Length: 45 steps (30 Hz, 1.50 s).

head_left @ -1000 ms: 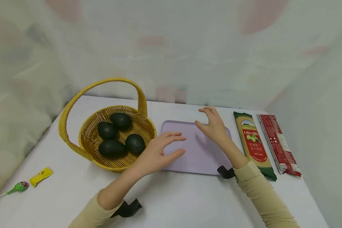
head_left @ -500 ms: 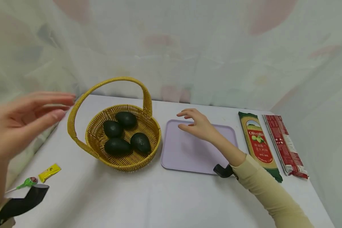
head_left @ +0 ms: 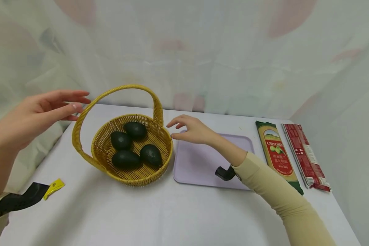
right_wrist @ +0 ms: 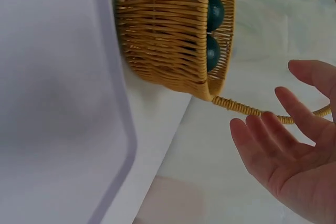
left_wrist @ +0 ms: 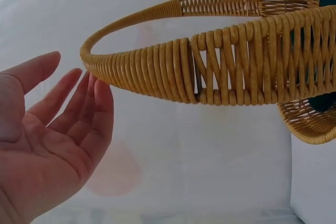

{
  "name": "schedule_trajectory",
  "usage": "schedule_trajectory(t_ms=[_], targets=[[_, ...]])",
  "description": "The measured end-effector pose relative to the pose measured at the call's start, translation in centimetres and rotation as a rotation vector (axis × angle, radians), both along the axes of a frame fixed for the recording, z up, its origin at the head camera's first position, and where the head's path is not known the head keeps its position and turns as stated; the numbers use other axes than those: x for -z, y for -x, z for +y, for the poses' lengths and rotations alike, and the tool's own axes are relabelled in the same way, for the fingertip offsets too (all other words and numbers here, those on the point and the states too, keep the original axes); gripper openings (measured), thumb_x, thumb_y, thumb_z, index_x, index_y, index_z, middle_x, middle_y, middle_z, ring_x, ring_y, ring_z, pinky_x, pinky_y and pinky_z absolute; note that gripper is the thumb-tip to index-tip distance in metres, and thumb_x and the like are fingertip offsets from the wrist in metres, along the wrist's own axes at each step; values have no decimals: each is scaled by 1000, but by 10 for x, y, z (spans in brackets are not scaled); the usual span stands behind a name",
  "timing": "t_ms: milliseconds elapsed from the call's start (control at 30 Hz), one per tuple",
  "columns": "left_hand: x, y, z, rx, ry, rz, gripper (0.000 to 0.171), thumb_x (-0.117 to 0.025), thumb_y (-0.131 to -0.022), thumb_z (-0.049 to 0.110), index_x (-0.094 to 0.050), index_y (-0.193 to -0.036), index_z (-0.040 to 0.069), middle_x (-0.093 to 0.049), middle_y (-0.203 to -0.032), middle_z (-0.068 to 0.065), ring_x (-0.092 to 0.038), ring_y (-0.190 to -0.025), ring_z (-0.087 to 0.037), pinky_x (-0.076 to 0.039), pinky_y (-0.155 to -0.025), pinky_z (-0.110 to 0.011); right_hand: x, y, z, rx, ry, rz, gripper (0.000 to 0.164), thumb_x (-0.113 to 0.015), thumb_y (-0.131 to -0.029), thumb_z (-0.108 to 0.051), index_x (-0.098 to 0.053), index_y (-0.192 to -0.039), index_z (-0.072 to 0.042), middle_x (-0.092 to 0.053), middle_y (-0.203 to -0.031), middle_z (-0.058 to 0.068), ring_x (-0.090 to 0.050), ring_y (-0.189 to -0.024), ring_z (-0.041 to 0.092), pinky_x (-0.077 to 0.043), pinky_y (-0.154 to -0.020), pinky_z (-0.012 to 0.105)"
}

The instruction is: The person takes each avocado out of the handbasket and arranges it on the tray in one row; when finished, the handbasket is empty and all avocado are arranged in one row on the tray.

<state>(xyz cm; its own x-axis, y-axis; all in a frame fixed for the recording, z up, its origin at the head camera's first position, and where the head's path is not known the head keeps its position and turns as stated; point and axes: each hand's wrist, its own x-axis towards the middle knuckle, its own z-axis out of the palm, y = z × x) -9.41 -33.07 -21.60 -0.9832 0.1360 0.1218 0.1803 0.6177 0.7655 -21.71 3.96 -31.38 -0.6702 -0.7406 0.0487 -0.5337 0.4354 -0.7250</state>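
A yellow wicker basket (head_left: 132, 179) with a tall arched handle (head_left: 77, 136) stands left of centre in the head view. Several dark green avocados (head_left: 126, 159) lie inside it. My left hand (head_left: 33, 116) is beside the handle's left side, fingers loosely extended and holding nothing; in the left wrist view the fingers (left_wrist: 103, 109) are close to the handle's top, and I cannot tell if they touch. By the basket's right rim, above the lilac tray (head_left: 196, 171), hovers my right hand (head_left: 192, 130). Its thumb and fingers are apart with nothing between them.
To the right lie a green and tan pasta packet (head_left: 278, 153) and a red packet (head_left: 305, 157). A yellow-wrapped sweet (head_left: 54, 188) is at the left, partly behind the black wrist mount (head_left: 21, 200). A pale curtain (head_left: 203, 61) hangs behind the table.
My left hand has swung from over the basket's right front to the left of its handle. The right hand has moved left from above the tray to the basket's right rim.
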Motion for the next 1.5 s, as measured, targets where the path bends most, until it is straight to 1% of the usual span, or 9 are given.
schedule_trajectory(t_ms=[267,467,633,767,933,1033,1167,1333,1500], targets=[[-1,2,10,-49,-12,6,38,-63,-96,15,-59,-134,16,-71,-102,6,-63,-89,-8,-42,-79,-12,-9,16,-36,-225,-123,-82,36,-66,-93,-25,-62,-127,-15,-59,-128,-3,-58,-117,20,-48,-90,28],[4,5,8,-26,-87,1,36,-61,-95,4,-62,-130,13,-71,-101,5,-63,-89,-9,-47,-78,-13,-8,23,-64,-429,-278,-184,43,-67,-93,-24,-58,-133,-11,-59,-131,3,-53,-123,20,-44,-96,24],[7,8,5,-9,-121,8,34,-59,-95,-1,-65,-126,12,-70,-103,6,-63,-89,-9,-50,-75,-15,-4,30,-83,-524,-419,-207,54,-69,-90,-28,-52,-139,-10,-53,-137,5,-47,-127,18,-41,-100,26],[9,9,5,-6,-150,7,32,-59,-95,-1,-66,-124,10,-71,-105,6,-63,-89,-8,-50,-74,-17,0,37,-94,-542,-472,-241,60,-71,-89,-25,-48,-142,-9,-50,-140,9,-45,-129,19,-41,-101,29],[11,8,4,6,-224,10,30,-60,-94,-3,-67,-122,6,-71,-107,3,-63,-89,-9,-50,-73,-17,10,44,-104,-523,-482,-309,64,-72,-87,-20,-45,-144,-8,-45,-145,13,-41,-132,21,-40,-102,28],[13,7,4,1,-229,10,30,-60,-94,-3,-67,-122,7,-71,-105,3,-63,-88,-9,-50,-72,-17,16,46,-108,-510,-491,-357,67,-73,-86,-19,-44,-146,-10,-42,-146,13,-40,-134,21,-40,-102,27],[13,5,4,-20,-190,8,31,-60,-94,-2,-67,-122,9,-71,-104,5,-62,-87,-9,-50,-71,-17,21,45,-111,-474,-515,-429,70,-75,-84,-19,-43,-147,-13,-40,-147,12,-41,-133,21,-43,-101,31],[15,4,2,16,-272,12,28,-61,-93,-3,-67,-120,5,-71,-107,2,-62,-88,-12,-50,-70,-17,23,43,-117,-435,-589,-534,76,-77,-83,-21,-39,-149,-17,-33,-154,8,-37,-137,21,-45,-100,42],[17,3,1,44,-338,11,28,-60,-93,-5,-67,-118,3,-71,-108,-1,-62,-88,-12,-50,-70,-17,23,41,-123,-435,-654,-567,78,-76,-84,-21,-36,-151,-19,-26,-157,8,-33,-140,23,-49,-95,44]])
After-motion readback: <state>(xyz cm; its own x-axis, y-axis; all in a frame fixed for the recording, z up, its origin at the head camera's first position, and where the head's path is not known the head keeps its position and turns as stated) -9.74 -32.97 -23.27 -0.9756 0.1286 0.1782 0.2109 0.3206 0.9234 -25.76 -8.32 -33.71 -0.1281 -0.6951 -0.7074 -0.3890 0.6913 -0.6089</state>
